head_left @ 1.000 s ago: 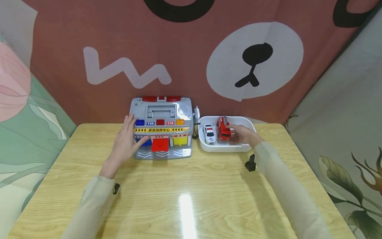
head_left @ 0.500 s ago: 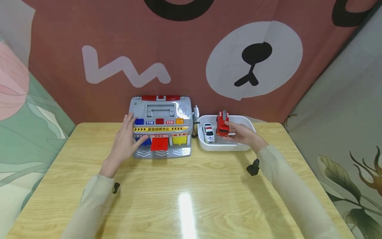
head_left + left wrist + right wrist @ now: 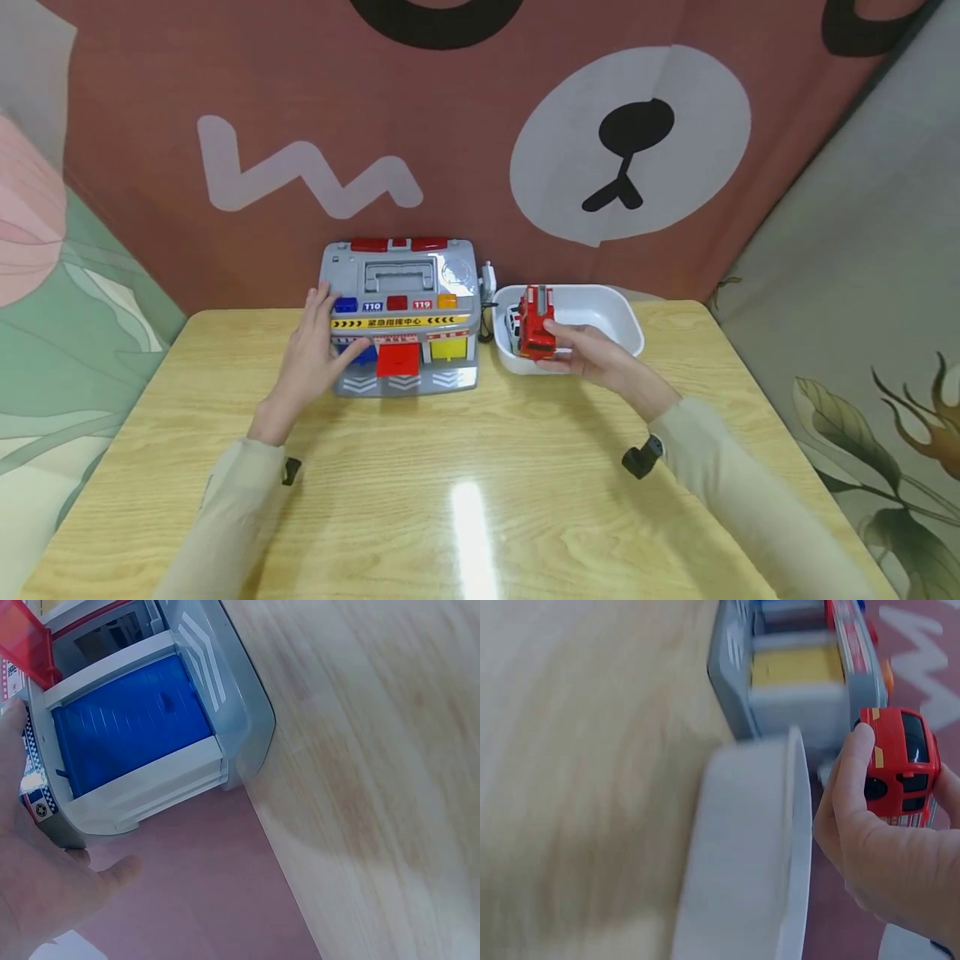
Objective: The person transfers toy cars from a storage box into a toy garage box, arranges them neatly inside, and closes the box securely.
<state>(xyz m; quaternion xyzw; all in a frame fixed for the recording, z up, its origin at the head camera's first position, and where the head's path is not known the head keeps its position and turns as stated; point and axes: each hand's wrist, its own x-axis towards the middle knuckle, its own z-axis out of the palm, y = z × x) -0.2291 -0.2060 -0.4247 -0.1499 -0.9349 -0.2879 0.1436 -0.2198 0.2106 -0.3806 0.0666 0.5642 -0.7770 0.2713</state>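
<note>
In the head view a grey toy emergency station stands at the back of the table, its red middle door raised outward. My left hand rests on the station's left side, fingers extended along it. The blue door is down in the left wrist view. A red toy fire truck is pinched between the thumb and fingers of my right hand, held above the white tray. Behind the truck, the white toy police car is mostly hidden in the tray.
A yellow door closes the station's right bay. On its right side sits a small white handset with a dark cord. The wooden table ends against a brown printed cloth at the back.
My right hand has lifted the fire truck from the tray and moved it left, over the police car. The left hand stays in place on the station.
</note>
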